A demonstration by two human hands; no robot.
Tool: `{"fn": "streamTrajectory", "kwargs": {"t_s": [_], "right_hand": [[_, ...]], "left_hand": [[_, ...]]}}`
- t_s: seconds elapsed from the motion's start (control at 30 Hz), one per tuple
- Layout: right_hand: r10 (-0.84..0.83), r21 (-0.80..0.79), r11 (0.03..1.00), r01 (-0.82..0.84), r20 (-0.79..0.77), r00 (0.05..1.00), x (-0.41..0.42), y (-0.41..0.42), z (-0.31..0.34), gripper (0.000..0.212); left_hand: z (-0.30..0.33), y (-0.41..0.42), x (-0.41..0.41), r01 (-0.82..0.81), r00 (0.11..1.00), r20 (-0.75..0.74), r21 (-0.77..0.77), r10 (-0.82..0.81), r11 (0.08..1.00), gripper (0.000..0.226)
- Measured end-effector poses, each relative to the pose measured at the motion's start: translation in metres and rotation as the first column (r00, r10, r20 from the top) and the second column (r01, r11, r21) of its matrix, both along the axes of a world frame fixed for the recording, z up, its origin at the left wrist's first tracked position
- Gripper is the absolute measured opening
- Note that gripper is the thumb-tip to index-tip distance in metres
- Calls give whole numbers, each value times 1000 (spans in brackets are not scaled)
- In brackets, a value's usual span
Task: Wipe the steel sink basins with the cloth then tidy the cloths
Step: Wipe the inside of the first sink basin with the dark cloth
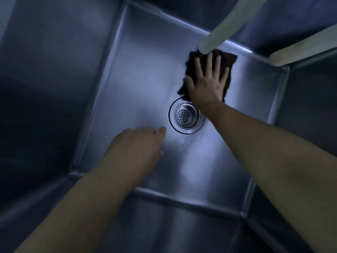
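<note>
Steel basin floor (138, 88) — my right hand (206, 83) presses the dark cloth (228, 60) flat beyond the drain strainer (186, 116); left hand (135, 145) relaxed, empty — I'd overlap strokes.

My right hand (207, 80) lies flat with spread fingers on the dark cloth (227, 60), pressing it to the floor of the steel basin (127, 88), just beyond the round drain strainer (186, 115) and under the pale spout (228, 24). My left hand (138, 143) reaches in beside the drain, fingers loosely bent, holding nothing. A second pale bar (306, 50) crosses the upper right corner.
</note>
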State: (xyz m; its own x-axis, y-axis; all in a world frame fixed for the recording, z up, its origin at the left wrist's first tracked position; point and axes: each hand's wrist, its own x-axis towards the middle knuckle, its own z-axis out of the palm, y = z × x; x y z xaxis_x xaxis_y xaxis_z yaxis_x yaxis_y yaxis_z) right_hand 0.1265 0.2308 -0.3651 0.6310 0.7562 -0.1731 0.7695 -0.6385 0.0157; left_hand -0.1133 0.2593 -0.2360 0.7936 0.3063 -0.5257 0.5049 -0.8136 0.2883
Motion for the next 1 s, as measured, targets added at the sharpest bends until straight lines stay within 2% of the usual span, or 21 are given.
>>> {"fn": "streamTrajectory", "kwargs": {"t_s": [0.1,0.2,0.3,0.4,0.6,0.77,0.83,1.0], "right_hand": [[160,-14,987,-160,-5,987,-22,44,-1,64],[389,-62,919,-388,2,921,-28,63,-1,62],[493,-71,867,-493,-26,870,-8,59,0,63],[460,-56,886,-460,-22,888,14,36,2,63],[287,-34,957,-287,-8,958,43,-52,2,63],[167,-4,986,-167,-12,986,7,-134,5,65],[206,-5,979,-206,-20,978,-23,-164,5,67],[435,38,900,-434,-75,897,-87,-226,3,66]], "left_hand": [[-3,-3,2,-60,998,24,-1,60,998,51],[-4,2,1,-91,994,-59,-34,89,995,47],[-5,3,-2,-98,989,-118,-49,92,994,47],[-4,2,-1,-78,988,-137,-56,70,995,50],[2,-1,1,-90,988,-136,-95,77,991,51],[0,0,0,-85,987,-148,-119,67,989,45],[0,-2,0,-86,986,-151,-140,65,986,46],[0,-11,0,-48,992,-126,-139,31,989,45]]}}
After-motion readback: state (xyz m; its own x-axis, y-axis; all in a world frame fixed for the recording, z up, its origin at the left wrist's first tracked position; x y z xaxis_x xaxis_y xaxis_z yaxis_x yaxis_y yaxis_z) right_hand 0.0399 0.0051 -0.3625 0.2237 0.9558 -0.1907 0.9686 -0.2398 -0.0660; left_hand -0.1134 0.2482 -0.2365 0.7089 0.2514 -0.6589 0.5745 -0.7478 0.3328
